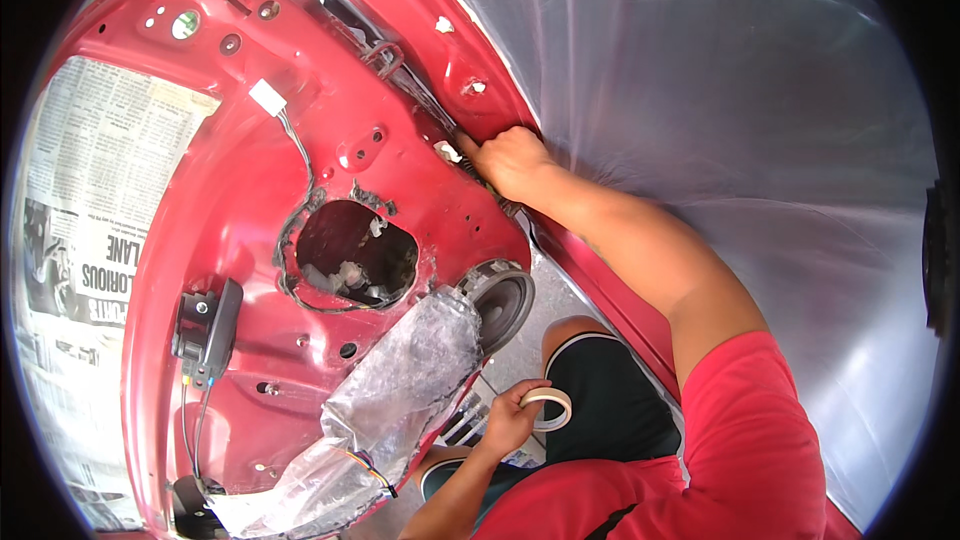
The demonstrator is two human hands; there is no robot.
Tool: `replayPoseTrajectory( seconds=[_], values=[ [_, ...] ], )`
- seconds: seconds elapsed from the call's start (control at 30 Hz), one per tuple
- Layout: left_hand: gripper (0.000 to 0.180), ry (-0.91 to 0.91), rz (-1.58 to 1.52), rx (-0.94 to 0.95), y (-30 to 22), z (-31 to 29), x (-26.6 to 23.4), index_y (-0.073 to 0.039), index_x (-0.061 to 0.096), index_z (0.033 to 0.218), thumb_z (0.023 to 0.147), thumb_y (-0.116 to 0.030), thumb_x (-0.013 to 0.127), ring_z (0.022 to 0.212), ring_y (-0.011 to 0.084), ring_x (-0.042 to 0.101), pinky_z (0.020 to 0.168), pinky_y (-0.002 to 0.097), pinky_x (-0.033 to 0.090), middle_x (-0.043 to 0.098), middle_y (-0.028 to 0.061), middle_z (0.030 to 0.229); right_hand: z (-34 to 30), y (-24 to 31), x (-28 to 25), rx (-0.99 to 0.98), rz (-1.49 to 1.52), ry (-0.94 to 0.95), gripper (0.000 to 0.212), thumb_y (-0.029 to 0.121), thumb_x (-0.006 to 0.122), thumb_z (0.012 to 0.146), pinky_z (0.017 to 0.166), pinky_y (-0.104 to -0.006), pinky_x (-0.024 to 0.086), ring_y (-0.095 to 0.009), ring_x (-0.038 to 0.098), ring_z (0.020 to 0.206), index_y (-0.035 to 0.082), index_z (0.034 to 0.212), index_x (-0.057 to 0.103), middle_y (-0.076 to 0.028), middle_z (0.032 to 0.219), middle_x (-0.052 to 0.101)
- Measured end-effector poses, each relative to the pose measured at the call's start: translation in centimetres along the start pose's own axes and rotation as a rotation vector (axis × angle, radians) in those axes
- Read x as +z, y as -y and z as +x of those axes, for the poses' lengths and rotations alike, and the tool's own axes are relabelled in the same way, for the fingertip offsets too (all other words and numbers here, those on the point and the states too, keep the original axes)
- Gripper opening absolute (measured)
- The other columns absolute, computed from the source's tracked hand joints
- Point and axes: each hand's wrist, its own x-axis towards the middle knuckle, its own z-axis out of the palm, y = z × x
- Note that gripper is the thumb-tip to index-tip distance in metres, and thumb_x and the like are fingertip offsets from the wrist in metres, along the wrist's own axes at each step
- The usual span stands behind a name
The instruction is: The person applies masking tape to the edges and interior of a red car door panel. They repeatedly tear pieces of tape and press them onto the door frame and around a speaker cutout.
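My left hand [510,427], low in the middle near my knees, grips a roll of masking tape [548,393]. At the hinge-side gap between the stripped red car door [250,165] and the red car body [480,50], my right hand [508,162] has its fingers bent and drawn together. Its fingertips reach into the gap and are partly hidden, so anything they hold does not show. Beside them sits a small white scrap [447,151]. A round speaker [505,305] is mounted at the door's lower corner.
Crumpled clear plastic sheeting [410,370] hangs off the door beside a large ragged hole [355,250]. A black door handle part [205,330] dangles on wires, near a white connector [267,97]. Newspaper [100,160] covers the window. Translucent plastic film [740,90] drapes the right side.
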Motion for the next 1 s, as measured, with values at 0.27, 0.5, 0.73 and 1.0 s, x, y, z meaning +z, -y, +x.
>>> replayPoseTrajectory(
  seconds=[0.27,0.5,0.73,1.0],
  values=[
    [0.028,-0.018,0.003,0.011,1.3,0.6,-0.7,-0.001,0.071,0.121,0.094,-0.002,0.063,0.097,0.0128,0.069,0.088,0.0275,0.053,0.076,0.0087,0.106,1.7,1.5,0.5,0.165,0.143,0.041,0.041,0.015,0.049,0.098,0.072,-0.0466,0.060,-0.034,0.076,0.088,0.010,0.139,0.050,-0.015,0.096,0.077],
    [0.028,-0.015,0.012,-0.033,0.6,0.6,-0.7,0.000,0.071,0.122,0.094,-0.002,0.063,0.102,0.0142,0.068,0.092,0.0278,0.052,0.075,0.0092,0.110,0.5,0.9,0.3,0.114,0.147,0.028,0.058,0.013,0.047,0.097,0.076,-0.0463,0.059,-0.033,0.076,0.089,0.012,0.155,0.040,-0.015,0.099,0.077],
    [0.029,-0.004,-0.022,0.023,0.7,0.3,-0.8,0.000,0.070,0.123,0.095,0.000,0.062,0.099,0.0115,0.066,0.089,0.0260,0.052,0.074,0.0070,0.107,-4.2,0.8,4.5,0.081,0.059,-0.005,0.085,0.014,0.055,0.090,0.062,-0.0443,0.058,-0.030,0.075,0.067,0.012,0.166,0.017,-0.014,0.078,0.076],
    [0.028,-0.062,-0.220,-0.111,0.3,0.7,-0.6,-0.003,0.067,0.125,0.100,-0.002,0.053,0.080,0.0082,0.060,0.076,0.0256,0.053,0.068,0.0035,0.097,-4.0,-0.7,3.4,0.140,0.126,-0.060,0.071,0.015,0.060,0.088,0.065,-0.0471,0.058,-0.035,0.073,0.069,0.024,0.156,0.041,-0.017,0.077,0.074]
  ],
)
